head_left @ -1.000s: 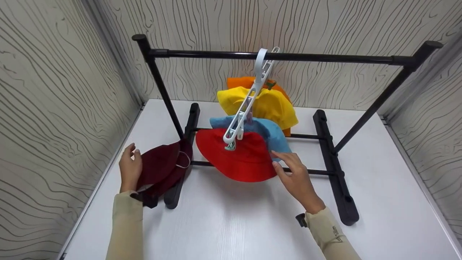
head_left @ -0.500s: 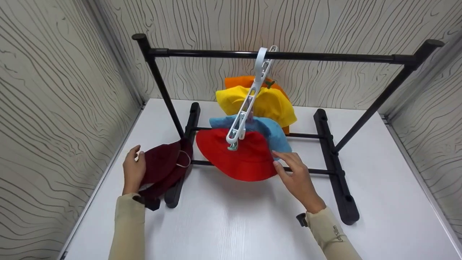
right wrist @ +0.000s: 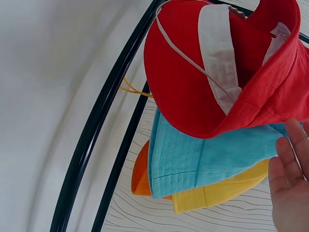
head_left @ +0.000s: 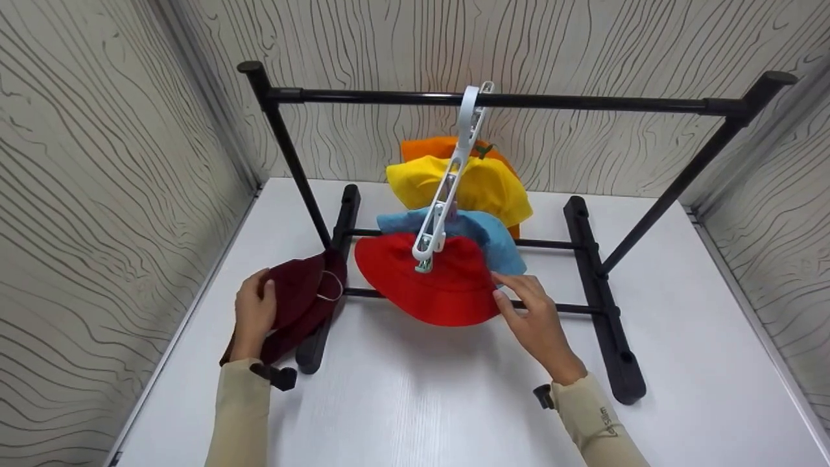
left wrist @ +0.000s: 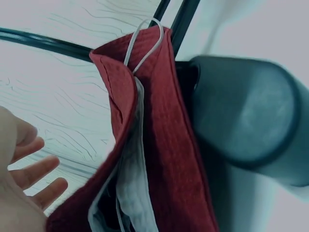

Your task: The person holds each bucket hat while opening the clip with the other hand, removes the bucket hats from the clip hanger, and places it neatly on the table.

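A maroon bucket hat [head_left: 292, 292] with a white elastic cord lies at the rack's left foot. My left hand [head_left: 254, 314] is at its left edge, fingers loosely bent; the left wrist view shows them [left wrist: 36, 176] curled around nothing. Clipped to a white clip hanger [head_left: 447, 188] on the bar are a red bucket hat [head_left: 441, 295], then a light blue hat [head_left: 496, 240], a yellow hat [head_left: 493, 188] and an orange hat [head_left: 421, 149] behind. My right hand [head_left: 535, 318] is at the red hat's right edge, its fingers [right wrist: 289, 159] extended beside the brim.
A black rack with a top bar [head_left: 583, 101] stands on the white table [head_left: 415, 415]. Its right foot [head_left: 606, 311] and low crossbars [head_left: 564, 309] lie close to my right hand. Patterned walls [head_left: 97, 194] enclose the back and both sides.
My left hand has moved right and toward the body, along the maroon hat's left edge. The hanger's near end has swung slightly right. My right hand has barely moved.
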{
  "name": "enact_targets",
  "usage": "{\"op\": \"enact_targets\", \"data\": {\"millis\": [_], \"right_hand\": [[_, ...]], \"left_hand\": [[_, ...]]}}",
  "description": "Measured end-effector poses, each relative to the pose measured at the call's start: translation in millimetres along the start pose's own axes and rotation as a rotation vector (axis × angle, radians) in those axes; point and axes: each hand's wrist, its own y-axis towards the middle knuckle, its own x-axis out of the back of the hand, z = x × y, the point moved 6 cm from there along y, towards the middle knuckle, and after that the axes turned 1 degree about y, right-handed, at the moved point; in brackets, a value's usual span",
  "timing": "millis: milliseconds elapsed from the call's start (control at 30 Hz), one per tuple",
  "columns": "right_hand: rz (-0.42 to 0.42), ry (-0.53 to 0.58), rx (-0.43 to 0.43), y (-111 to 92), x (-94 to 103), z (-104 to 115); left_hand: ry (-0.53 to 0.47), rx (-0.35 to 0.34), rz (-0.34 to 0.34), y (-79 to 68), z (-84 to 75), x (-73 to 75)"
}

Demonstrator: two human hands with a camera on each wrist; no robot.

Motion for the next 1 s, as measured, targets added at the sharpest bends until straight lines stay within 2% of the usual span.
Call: {"op": "enact_targets", "data": {"millis": [167,467,833,1000], "right_hand": [[-0.014,0.02,0.039,1,0.3,3],[-0.011,0.048,0.034,7,-0.6,8],[-0.006,0.047,0.001,16,-1.4,15],[-0.064,0.036,0.023,24,0.2,21]], "left_hand": [[-0.006,-0.054,-0.003,-7.1,-26.0,-3.0],[-0.128,-0.213,0.051,-16.3,-85.8,-22.1],[-0.169,-0.292,0.126,-28.0,-133.5,-45.6],[-0.2,-0.403,0.149,-33.7,-166.2,-53.9]]}}
